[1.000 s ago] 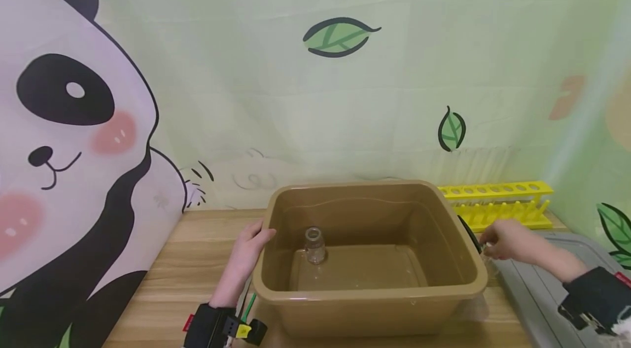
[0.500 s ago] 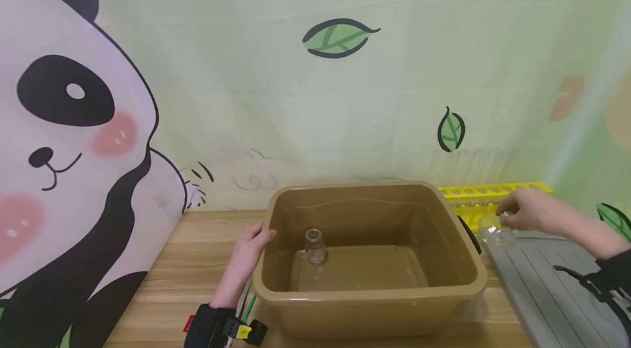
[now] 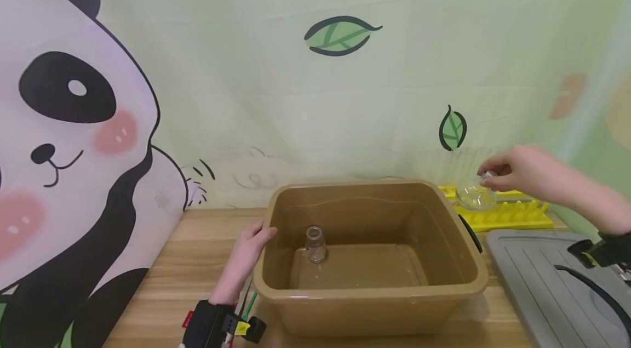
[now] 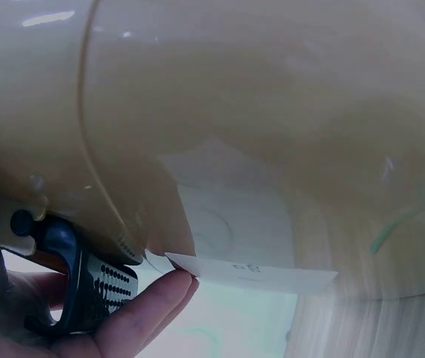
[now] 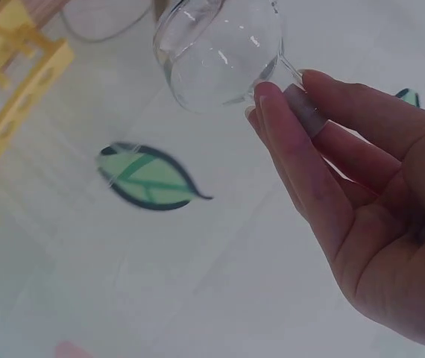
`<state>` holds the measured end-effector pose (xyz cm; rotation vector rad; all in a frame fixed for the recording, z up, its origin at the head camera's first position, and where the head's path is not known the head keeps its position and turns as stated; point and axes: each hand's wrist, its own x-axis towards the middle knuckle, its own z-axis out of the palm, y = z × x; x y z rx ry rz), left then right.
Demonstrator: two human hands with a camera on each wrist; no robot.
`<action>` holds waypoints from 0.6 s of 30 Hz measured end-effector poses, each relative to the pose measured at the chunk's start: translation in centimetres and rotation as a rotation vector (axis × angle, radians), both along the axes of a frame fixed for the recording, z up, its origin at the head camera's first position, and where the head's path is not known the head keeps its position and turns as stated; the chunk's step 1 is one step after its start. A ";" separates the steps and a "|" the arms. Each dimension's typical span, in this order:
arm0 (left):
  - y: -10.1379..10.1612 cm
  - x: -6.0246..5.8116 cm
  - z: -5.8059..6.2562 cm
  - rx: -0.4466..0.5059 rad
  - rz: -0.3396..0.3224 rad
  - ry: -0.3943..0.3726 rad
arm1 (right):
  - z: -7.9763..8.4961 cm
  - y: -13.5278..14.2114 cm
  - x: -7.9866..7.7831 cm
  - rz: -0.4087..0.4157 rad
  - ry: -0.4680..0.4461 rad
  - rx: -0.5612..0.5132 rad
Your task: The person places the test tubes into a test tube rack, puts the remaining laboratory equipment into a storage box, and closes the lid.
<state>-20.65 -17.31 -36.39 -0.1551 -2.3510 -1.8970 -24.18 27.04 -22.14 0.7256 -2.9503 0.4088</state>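
Note:
My left hand (image 3: 245,255) holds the left side of a brown plastic bin (image 3: 370,294), its thumb over the rim. In the left wrist view its fingers curl around the bin's black handle clip (image 4: 97,287). My right hand (image 3: 537,177) is raised beyond the bin's right back corner. Between its fingertips it pinches a round-bodied clear glass vessel (image 3: 474,195) by the narrow neck. The right wrist view shows the glass body (image 5: 220,56) and a greyish frosted piece (image 5: 304,110) among the fingers. Inside the bin stands a small clear glass bottle (image 3: 315,246), towards the left.
Behind the vessel, a yellow test tube rack (image 3: 508,216) with clear tubes stands by the wall cloth. A grey ridged lid (image 3: 557,282) lies right of the bin on the wooden table (image 3: 197,260). A thin green item (image 3: 249,306) lies beside the left wrist.
My right hand has lifted the glass vessel from beside the bin's right side, up and back to in front of the yellow rack. The left hand stays on the bin.

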 end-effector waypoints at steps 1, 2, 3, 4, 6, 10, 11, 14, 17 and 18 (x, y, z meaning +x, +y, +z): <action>0.0 0.0 0.0 -0.002 -0.007 -0.002 | 0.2 -0.5 0.1 0.007 0.017 0.000; -0.1 -0.1 0.0 -0.003 -0.013 -0.006 | 0.3 -1.0 0.2 0.013 0.025 -0.004; -0.1 -0.1 0.0 -0.005 -0.018 -0.006 | 0.3 -1.5 0.3 0.030 0.029 -0.013; -0.1 -0.2 0.0 -0.009 -0.022 -0.007 | 0.4 -1.9 0.3 0.042 0.028 -0.023; -0.1 -0.2 0.0 -0.016 -0.025 -0.012 | 0.6 -2.9 0.4 0.067 0.012 -0.044; -0.1 -0.3 0.0 -0.015 -0.025 -0.020 | 1.1 -4.8 0.3 0.103 -0.031 -0.054; -0.1 -0.4 0.0 -0.010 -0.027 -0.020 | 1.2 -5.3 0.2 0.114 -0.041 -0.053; -0.2 -0.3 0.0 -0.005 -0.027 -0.019 | 1.3 -6.6 0.0 0.148 -0.070 -0.062; -0.2 -0.4 -0.1 -0.007 -0.021 -0.017 | 1.2 -8.0 -0.3 0.182 -0.079 -0.067; -0.2 -0.4 -0.1 -0.010 -0.018 -0.015 | 1.1 -8.4 -0.4 0.198 -0.080 -0.070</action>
